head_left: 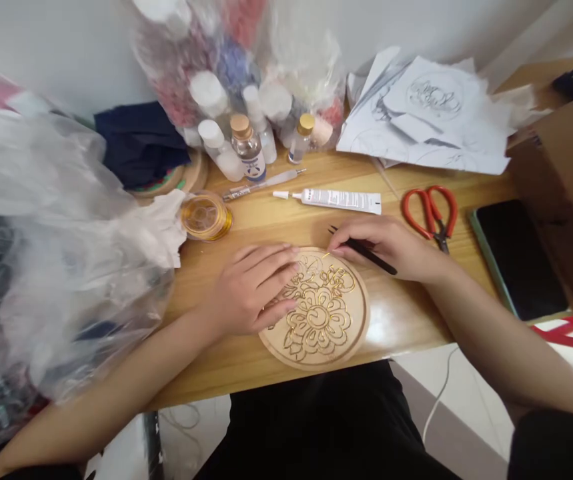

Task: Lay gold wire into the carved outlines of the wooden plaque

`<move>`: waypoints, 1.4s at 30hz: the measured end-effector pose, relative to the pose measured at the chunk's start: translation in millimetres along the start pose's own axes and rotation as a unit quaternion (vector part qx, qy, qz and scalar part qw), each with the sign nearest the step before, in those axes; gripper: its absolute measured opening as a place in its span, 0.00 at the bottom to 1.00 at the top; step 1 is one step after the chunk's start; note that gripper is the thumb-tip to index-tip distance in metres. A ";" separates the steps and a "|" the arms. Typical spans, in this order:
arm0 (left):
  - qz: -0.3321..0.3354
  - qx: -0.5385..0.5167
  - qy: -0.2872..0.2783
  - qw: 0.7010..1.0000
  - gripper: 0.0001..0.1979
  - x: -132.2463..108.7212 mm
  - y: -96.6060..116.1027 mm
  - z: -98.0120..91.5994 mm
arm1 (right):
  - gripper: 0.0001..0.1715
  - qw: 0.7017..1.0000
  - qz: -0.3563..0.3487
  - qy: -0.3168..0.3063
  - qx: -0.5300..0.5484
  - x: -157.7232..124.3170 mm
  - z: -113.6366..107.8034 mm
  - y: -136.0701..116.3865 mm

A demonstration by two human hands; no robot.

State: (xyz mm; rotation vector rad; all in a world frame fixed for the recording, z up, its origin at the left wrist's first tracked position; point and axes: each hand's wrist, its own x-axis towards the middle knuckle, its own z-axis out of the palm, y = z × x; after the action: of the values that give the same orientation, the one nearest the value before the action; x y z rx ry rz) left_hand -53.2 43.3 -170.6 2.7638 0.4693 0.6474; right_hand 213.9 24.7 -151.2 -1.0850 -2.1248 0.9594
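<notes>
A round wooden plaque [318,317] with a floral pattern outlined in gold wire lies near the table's front edge. My left hand [258,287] rests on its left side, fingers spread a little and lying flat. At the upper right rim, my right hand [383,245] is closed around black tweezers [372,256], whose tips point up and left. A short piece of gold wire [326,255] shows at my right fingertips, over the plaque's upper edge. Just behind the plaque lies a white glue tube [341,200] with its nozzle to the left.
A gold wire spool [207,216], a pen [266,184] and small bottles [250,148] stand or lie behind. Red-handled pliers [431,212], a phone [519,259] and a cardboard box [566,173] are right. Papers [426,113] lie at the back; plastic bags [66,253] crowd the left.
</notes>
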 end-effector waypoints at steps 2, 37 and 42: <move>0.002 0.011 -0.010 1.000 0.22 -1.6 1.0 0.9 | 0.08 1.000 0.006 -0.011 -0.001 0.3 -2.3 1.4; 0.032 0.015 -0.104 0.994 0.29 0.7 0.7 -3.2 | 0.07 0.999 0.023 -0.031 -0.014 -5.4 -3.9 0.6; 0.031 0.006 -0.098 0.995 0.28 1.0 0.3 -2.7 | 0.06 0.999 0.024 -0.024 -0.018 -5.6 -4.0 -0.3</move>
State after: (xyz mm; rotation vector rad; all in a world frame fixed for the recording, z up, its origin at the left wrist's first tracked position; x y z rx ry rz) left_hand -53.6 43.8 -167.8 2.8251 0.3467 0.3805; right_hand 219.6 21.2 -149.5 -1.1472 -2.1708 0.9811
